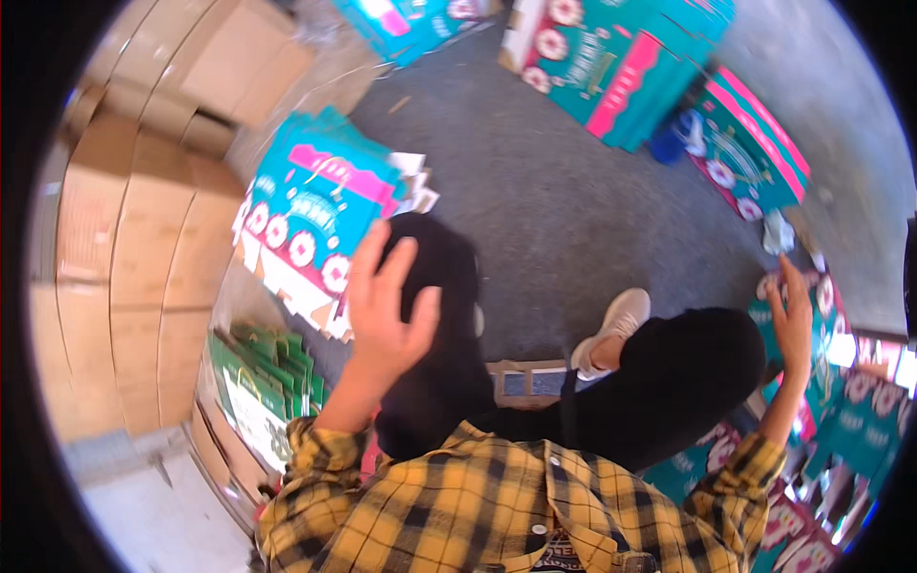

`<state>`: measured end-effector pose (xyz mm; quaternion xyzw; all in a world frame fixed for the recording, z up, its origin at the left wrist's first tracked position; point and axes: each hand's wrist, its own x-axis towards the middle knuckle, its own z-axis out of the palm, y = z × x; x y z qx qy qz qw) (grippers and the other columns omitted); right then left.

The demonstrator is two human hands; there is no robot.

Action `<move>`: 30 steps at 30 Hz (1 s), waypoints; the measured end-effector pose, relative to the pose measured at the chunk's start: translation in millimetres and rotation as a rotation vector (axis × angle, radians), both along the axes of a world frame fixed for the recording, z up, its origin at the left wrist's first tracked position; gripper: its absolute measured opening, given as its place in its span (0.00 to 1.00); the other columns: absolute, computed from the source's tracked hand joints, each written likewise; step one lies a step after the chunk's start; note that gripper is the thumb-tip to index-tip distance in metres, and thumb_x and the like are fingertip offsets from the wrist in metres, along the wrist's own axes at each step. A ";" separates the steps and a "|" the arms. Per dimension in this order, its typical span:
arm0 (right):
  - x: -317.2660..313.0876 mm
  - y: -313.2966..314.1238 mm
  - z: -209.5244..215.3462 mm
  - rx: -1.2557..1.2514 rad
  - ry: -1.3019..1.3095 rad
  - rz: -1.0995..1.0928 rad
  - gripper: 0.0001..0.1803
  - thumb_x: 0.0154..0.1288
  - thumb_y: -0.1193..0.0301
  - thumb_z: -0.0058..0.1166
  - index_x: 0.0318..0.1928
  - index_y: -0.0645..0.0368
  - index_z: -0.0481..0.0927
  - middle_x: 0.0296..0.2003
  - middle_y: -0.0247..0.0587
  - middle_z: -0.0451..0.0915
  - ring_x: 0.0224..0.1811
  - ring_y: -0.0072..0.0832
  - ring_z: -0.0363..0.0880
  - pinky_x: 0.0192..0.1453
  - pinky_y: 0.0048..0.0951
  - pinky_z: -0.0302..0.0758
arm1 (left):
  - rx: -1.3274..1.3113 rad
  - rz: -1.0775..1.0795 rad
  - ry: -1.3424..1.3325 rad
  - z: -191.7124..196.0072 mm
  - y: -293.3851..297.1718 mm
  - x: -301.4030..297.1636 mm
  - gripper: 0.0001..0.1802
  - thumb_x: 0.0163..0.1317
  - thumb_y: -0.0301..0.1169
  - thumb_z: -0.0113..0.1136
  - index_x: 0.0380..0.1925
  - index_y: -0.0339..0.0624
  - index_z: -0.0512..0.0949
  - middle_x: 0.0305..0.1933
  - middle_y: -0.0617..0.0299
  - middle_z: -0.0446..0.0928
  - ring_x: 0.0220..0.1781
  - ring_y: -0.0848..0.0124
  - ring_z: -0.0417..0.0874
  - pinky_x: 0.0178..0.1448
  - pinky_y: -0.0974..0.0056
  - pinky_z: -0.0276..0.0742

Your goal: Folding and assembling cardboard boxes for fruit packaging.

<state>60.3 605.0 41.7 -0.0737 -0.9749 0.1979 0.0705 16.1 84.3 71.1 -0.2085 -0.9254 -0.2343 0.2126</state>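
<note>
My left hand point(384, 304) is held up beside my left knee with its fingers spread and nothing in it. It overlaps the right edge of a stack of flat teal cardboard sheets point(320, 201) with pink bands and flower prints; whether it touches them I cannot tell. Off to the right, my right hand point(793, 315) hangs out past my right knee, fingers stretched and no object visible in it. The nearest things to it are similar teal and maroon printed sheets point(829, 296). Both sleeves are yellow and black plaid.
Brown cartons point(134, 229) are piled at the left. Green folded packs point(253, 368) stand below the teal stack. More teal stacks point(611, 67) lie at the far right, with a blue object point(671, 141) beside a leaning teal panel point(750, 143). Grey concrete floor point(535, 201) spreads ahead.
</note>
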 end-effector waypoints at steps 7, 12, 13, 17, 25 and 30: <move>-34.9 -132.7 58.6 0.089 -0.027 0.398 0.22 0.63 0.72 0.53 0.58 0.60 0.72 0.52 0.53 0.75 0.54 0.49 0.74 0.56 0.38 0.71 | 0.531 0.346 -0.284 -89.5 -88.7 30.0 0.20 0.66 0.31 0.48 0.54 0.30 0.70 0.56 0.42 0.72 0.60 0.53 0.72 0.63 0.55 0.65; -25.3 -146.1 47.9 0.067 -0.276 0.376 0.23 0.62 0.66 0.56 0.56 0.63 0.74 0.47 0.51 0.79 0.46 0.44 0.79 0.52 0.37 0.73 | 0.993 0.686 -1.045 -201.1 -183.6 39.8 0.16 0.65 0.34 0.54 0.49 0.39 0.75 0.41 0.60 0.79 0.44 0.67 0.80 0.50 0.63 0.75; -24.6 -141.8 44.4 0.083 -0.278 0.373 0.23 0.62 0.66 0.56 0.56 0.63 0.74 0.47 0.51 0.79 0.46 0.44 0.79 0.52 0.37 0.73 | 1.006 0.677 -1.052 -217.2 -196.2 37.0 0.16 0.65 0.34 0.54 0.49 0.39 0.75 0.41 0.60 0.79 0.44 0.67 0.80 0.50 0.63 0.75; -27.5 -132.8 33.8 0.044 -0.247 0.317 0.23 0.64 0.67 0.55 0.57 0.62 0.73 0.46 0.51 0.80 0.43 0.38 0.80 0.48 0.35 0.74 | 1.755 0.689 -0.838 -286.9 -254.2 20.7 0.12 0.63 0.33 0.56 0.43 0.38 0.74 0.40 0.59 0.78 0.45 0.65 0.80 0.51 0.59 0.78; -30.2 -147.4 38.4 0.062 -0.335 0.243 0.23 0.63 0.65 0.56 0.57 0.63 0.74 0.45 0.51 0.80 0.42 0.38 0.81 0.46 0.34 0.74 | 2.554 0.872 -0.228 -317.9 -275.5 -38.9 0.24 0.65 0.34 0.54 0.55 0.28 0.62 0.57 0.48 0.66 0.61 0.56 0.71 0.62 0.54 0.73; -36.1 -143.9 32.1 0.083 -0.357 0.240 0.23 0.63 0.65 0.56 0.56 0.64 0.74 0.45 0.52 0.80 0.42 0.38 0.82 0.42 0.33 0.76 | 2.685 0.968 -0.117 -313.8 -264.6 -48.2 0.36 0.62 0.44 0.60 0.59 0.30 0.58 0.60 0.47 0.65 0.63 0.56 0.69 0.63 0.54 0.72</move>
